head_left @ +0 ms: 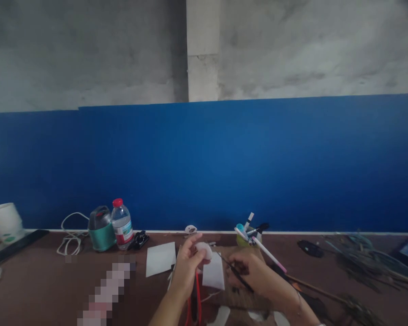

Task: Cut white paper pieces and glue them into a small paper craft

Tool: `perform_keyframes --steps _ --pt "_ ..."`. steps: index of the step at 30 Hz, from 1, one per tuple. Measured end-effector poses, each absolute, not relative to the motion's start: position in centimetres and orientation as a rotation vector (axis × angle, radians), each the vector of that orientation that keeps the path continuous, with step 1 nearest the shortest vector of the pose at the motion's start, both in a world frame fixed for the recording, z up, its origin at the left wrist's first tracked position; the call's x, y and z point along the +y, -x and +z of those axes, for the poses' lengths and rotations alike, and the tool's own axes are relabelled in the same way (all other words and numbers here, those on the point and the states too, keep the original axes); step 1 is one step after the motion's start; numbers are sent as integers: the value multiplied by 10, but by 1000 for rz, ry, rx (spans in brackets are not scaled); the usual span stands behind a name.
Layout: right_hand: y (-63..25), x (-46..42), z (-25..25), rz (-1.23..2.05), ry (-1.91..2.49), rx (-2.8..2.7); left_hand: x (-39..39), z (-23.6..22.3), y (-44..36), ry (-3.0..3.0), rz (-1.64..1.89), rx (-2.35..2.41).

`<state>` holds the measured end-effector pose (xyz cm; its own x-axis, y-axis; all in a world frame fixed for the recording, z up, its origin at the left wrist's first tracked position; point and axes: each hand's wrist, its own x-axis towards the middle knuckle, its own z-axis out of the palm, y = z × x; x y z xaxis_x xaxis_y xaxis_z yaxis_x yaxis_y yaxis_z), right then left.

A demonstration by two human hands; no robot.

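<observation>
My left hand (190,259) is closed, pinching a small white rounded piece (205,250) that looks like cut paper. Closed around a thin, dark, pen-like tool (240,275) is my right hand (246,268). The tool's narrow tip points up and left towards the white piece; whether they touch I cannot tell. Under and between the hands lies a white sheet of paper (214,274) on a brown board (240,296). Red handles, perhaps of scissors (198,296), show beside my left wrist. White scraps (221,315) lie at the near edge of the view.
Another white sheet (160,259) lies left of my hands. Behind them stand a pen holder (246,240) with several pens and a small white cutout with dark marks (191,229). Further left are a red-capped bottle (122,226), a green container (102,233) and a white cable (70,242).
</observation>
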<state>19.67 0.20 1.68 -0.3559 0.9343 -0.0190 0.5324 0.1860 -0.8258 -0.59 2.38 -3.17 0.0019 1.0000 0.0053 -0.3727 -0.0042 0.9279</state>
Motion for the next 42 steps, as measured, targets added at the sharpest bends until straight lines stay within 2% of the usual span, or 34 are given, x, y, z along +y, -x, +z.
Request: perform_keyframes --steps 11,22,35,42 --pt "-193 0 26 892 1396 -2064 25 -31 5 -964 1360 911" --pt "-194 -3 28 900 1318 -2095 17 -18 4 -922 1291 852" --pt "-194 -2 28 773 1310 -2157 20 -26 6 -914 1268 796" --pt "-196 -2 29 872 1327 -2056 19 -25 5 -903 1274 849"
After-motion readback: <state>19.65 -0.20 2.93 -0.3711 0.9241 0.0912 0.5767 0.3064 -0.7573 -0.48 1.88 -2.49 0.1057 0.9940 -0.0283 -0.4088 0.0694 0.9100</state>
